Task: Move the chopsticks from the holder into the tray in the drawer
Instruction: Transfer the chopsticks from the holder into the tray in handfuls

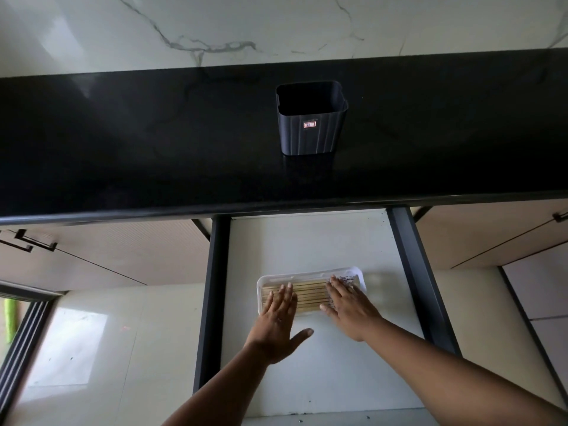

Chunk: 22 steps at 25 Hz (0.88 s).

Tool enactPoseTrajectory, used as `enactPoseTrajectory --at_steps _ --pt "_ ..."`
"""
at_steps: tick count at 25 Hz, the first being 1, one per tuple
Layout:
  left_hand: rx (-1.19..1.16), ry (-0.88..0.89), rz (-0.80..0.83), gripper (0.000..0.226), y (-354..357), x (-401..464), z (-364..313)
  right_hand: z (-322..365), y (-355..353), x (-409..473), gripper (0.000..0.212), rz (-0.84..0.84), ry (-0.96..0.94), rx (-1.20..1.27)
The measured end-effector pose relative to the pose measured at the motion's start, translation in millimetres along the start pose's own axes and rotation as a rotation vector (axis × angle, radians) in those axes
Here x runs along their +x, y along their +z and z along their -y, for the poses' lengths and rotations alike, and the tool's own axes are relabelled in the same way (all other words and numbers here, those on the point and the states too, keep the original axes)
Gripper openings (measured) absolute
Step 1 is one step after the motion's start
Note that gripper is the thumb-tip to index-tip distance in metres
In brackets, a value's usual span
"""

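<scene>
Within the tray (307,275), chopsticks (310,295) lie left-right (flat).

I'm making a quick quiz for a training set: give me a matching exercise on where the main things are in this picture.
Things:
1. holder
2. chopsticks
3. tray
4. left hand

Places or states:
A. lying side by side in the tray
B. on the white drawer floor
C. standing on the black counter, nothing showing above its rim
D. flat, fingers straight, on the chopsticks

Pairs: 1-C, 2-A, 3-B, 4-D
</scene>
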<state>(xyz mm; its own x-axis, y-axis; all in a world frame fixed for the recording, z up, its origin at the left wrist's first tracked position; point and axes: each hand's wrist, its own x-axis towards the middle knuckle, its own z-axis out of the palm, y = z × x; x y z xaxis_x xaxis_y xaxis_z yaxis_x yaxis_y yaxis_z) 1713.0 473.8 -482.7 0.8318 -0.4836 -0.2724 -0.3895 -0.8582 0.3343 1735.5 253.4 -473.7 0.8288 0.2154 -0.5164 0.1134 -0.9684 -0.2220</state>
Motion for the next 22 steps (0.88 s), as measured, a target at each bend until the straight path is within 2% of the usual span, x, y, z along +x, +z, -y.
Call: enactPoseTrajectory --at_steps 1,3,6,9,11,13,15,18,20,22 --pt "-0.019 -0.054 0.073 0.103 2.4 3.9 -3.1 0.7 1.8 -0.7 0.077 0.047 0.018 -0.007" --pt "-0.036 -0.150 0.117 0.112 2.9 13.7 -7.8 0.6 2.4 2.2 0.084 0.087 0.076 -0.008" --pt "0.003 -0.200 0.179 0.111 -3.1 21.4 -8.4 -0.1 -3.1 6.3 0.085 0.110 0.054 -0.088" --pt "0.055 -0.198 0.147 0.105 -1.3 16.7 -5.2 -3.2 -1.3 -3.1 0.086 0.079 -0.017 -0.099" --pt "0.020 -0.206 0.097 0.103 -0.1 13.2 -2.0 -5.7 0.6 -9.8 0.094 0.008 -0.047 -0.062" --pt "-0.030 -0.206 0.071 0.103 -0.8 13.0 0.8 -8.4 -0.3 -9.3 0.084 -0.058 -0.036 -0.024" --pt "-0.091 -0.231 0.083 0.104 -4.8 15.4 -0.1 -8.4 -2.9 -4.5 0.077 -0.010 -0.027 -0.028" --pt "-0.108 -0.293 0.145 0.110 -8.2 21.4 -5.2 -5.5 -5.9 1.8 0.082 0.099 -0.012 -0.079" --pt "-0.074 -0.302 0.191 0.109 -9.3 25.2 -7.3 -5.7 -6.0 4.6 0.083 0.106 -0.014 -0.095" --pt "-0.044 -0.306 0.169 0.103 -8.7 23.4 -9.9 -6.7 -2.6 1.8 0.081 0.068 -0.025 -0.111"
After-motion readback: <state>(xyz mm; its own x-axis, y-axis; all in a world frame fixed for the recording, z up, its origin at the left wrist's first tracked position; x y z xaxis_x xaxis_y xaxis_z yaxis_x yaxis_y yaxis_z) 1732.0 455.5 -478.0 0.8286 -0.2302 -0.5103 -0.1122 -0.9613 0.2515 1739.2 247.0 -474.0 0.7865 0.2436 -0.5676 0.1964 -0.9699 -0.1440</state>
